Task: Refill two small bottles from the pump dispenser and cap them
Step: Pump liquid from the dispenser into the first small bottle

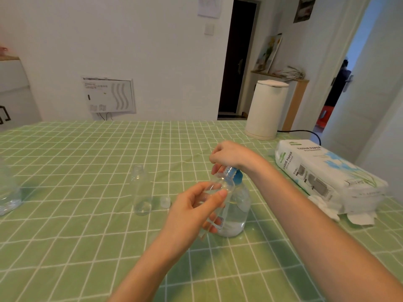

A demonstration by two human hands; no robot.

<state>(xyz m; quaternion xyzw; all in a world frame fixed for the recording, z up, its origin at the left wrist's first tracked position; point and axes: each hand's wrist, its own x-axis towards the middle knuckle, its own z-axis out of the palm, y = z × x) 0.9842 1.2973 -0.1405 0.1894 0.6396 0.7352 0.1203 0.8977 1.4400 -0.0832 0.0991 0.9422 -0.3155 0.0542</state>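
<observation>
Bench (65, 247): covered with a green checked cloth.

1. Left edge: a large clear bottle (8, 192), partly out of view.
2. Middle of the bench: the standing small bottle (141, 192), upright, uncapped, and apart from both grips. A small clear cap (165, 202) lies just beside its base, on the right.
3. Left grip (196, 210): thumb and fingers are curled round the held small bottle (220, 186), which is tilted, with its mouth up against the pump head (236, 175).
4. Right of middle: the pump dispenser (235, 205) stands on the bench, partly filled with clear liquid.
5. Right grip (231, 155): set on top of the blue pump head, fingers curled down over it.
6. Far right corner: a white kettle (267, 110).
7. Right edge: a tissue paper pack (327, 171), lying flat.
</observation>
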